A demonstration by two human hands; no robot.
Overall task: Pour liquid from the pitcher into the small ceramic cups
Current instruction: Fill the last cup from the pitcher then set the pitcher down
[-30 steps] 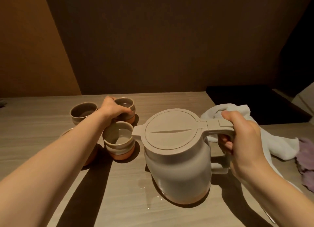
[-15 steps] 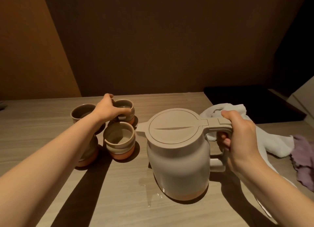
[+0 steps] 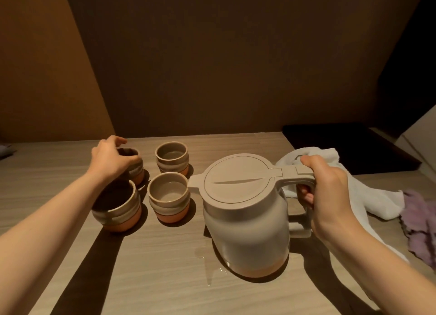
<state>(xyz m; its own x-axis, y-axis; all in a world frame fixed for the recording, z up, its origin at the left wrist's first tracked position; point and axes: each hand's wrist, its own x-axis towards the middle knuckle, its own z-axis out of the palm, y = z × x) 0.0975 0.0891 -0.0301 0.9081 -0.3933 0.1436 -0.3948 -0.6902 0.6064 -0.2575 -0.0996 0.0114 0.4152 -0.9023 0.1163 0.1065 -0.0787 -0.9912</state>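
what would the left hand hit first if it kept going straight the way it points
The left hand already rests on the far-left cup; beyond that only bare table up to the wall, though depth is unclear.

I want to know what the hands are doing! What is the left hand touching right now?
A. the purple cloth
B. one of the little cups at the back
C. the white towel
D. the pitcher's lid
B: the left hand is wrapped around the far-left cup, while the right hand grips the handle of the pitcher.
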